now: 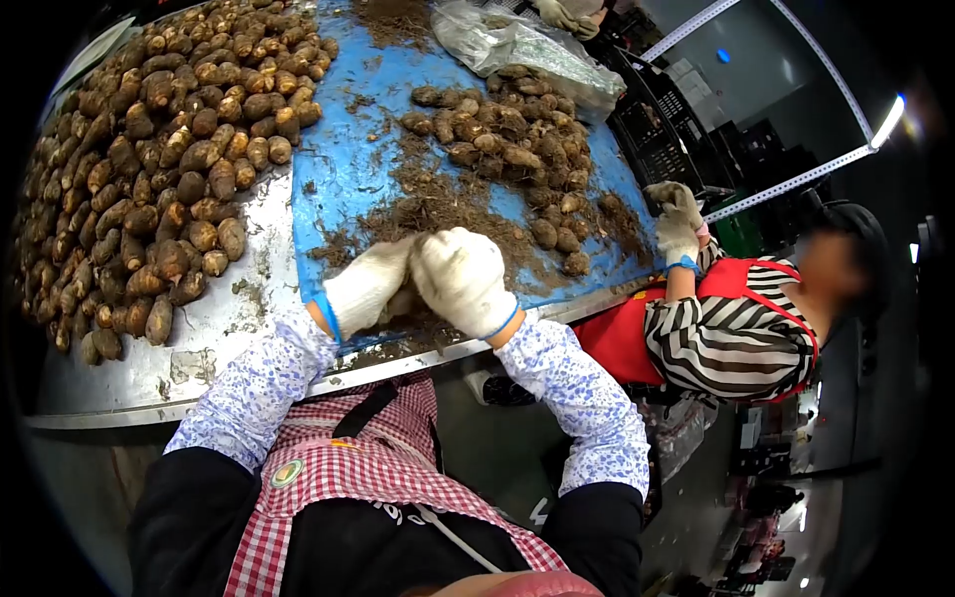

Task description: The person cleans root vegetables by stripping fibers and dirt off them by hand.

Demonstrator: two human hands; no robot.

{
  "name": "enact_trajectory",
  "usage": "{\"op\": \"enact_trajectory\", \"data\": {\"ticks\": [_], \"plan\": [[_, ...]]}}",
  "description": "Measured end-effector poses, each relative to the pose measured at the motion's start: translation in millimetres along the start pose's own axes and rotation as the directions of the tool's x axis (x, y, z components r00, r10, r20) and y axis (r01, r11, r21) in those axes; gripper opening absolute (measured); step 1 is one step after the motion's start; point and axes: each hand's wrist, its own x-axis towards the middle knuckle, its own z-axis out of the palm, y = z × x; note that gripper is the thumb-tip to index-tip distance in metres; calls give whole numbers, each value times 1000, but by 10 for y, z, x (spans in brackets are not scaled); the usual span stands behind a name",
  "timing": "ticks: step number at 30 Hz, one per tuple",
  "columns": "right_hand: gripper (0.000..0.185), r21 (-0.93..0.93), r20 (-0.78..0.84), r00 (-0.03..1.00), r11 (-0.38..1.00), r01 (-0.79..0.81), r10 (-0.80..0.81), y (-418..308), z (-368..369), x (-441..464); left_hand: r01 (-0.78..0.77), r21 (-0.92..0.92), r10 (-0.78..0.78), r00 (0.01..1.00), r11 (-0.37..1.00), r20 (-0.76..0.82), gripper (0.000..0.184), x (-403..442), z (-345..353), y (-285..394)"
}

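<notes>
My left hand [366,287] and my right hand [462,281], both in white knit gloves, meet over the near edge of the table. The right one is closed in a fist-like grip. The fingers of the left curl in against it. Whatever they hold, if anything, is hidden behind the gloves. Dark shredded root fibre [438,214] lies just beyond them on the blue sheet [333,189]. Farther back on that sheet is a heap of hairy, soil-covered taro [522,124]. Smoother brown taro [169,169] form a large pile to the left.
Bare metal tabletop [264,269] shows between the left pile and the sheet. A clear plastic bag [527,50] lies at the back, near black crates [662,129]. On the right, a co-worker in a striped top [716,333] has gloved hands [678,224] at the table's end.
</notes>
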Motion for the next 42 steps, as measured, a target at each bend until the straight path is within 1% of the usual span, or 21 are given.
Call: {"op": "enact_trajectory", "data": {"ticks": [2,3,4,7,8,10,11,12,14,16,17,18,20,25,28,32,33,35,38,40,42], "plan": [[16,77,498,750,839,-539,436,-72,-90,147,-425,602,593,799,676,-103,58,3,45,-61],[20,414,268,810,697,-585,521,95,469,-118,-198,743,571,769,639,-286,56,-17,128,-52],[21,480,180,828,687,-545,531,136,586,-248,-338,908,881,468,248,-67,46,-55,90,-122],[25,476,92,886,761,-440,454,136,661,-329,-216,949,865,492,231,-99,25,-75,84,-60],[26,529,284,821,633,-565,495,132,684,-303,-249,932,845,526,262,-97,27,-146,74,-8],[25,840,477,818,107,-531,321,201,842,-359,-425,896,939,342,132,24,31,22,-53,-89],[24,827,561,796,-187,-530,226,197,860,-333,-436,872,909,417,220,-21,40,27,-72,-101],[26,453,706,691,-848,-274,155,189,818,-363,-453,690,768,594,565,-239,40,66,-65,-75],[30,822,570,621,-376,-429,538,-60,345,-10,-243,66,248,877,968,-411,42,69,-13,79],[40,858,486,699,-135,-495,525,165,368,-95,-250,-9,235,919,968,-318,41,-118,-6,200],[44,750,648,580,-547,-373,493,262,412,-81,-228,2,217,926,974,-309,39,-143,-10,240],[39,812,583,651,-322,-487,485,285,425,-101,-204,11,198,933,979,-300,38,-150,-12,253],[29,796,437,776,205,-569,455,202,291,18,-497,94,503,822,862,-266,33,171,-67,-37],[4,784,278,852,408,-468,444,64,204,61,-647,523,808,570,555,-151,25,193,-72,-133],[17,205,185,947,932,-300,264,40,111,87,-691,13,685,714,723,-149,27,206,-67,-45],[14,76,75,997,997,-4,-1,322,241,-133,-242,-602,441,873,761,208,35,32,-243,49],[9,173,368,882,911,-375,293,469,276,-185,-212,-659,298,954,722,20,36,15,-136,68],[17,720,163,800,484,-497,578,557,336,-161,-198,-558,204,978,806,-51,35,-12,-86,81],[39,732,186,856,513,-448,482,357,-17,20,-104,-529,130,991,842,11,33,-65,-2,134],[35,558,96,948,772,-305,305,280,-64,77,-62,-485,123,988,872,96,32,-48,-14,111],[27,643,244,861,590,-488,446,180,-76,93,-97,-342,89,995,935,-39,34,-93,51,130]]}}
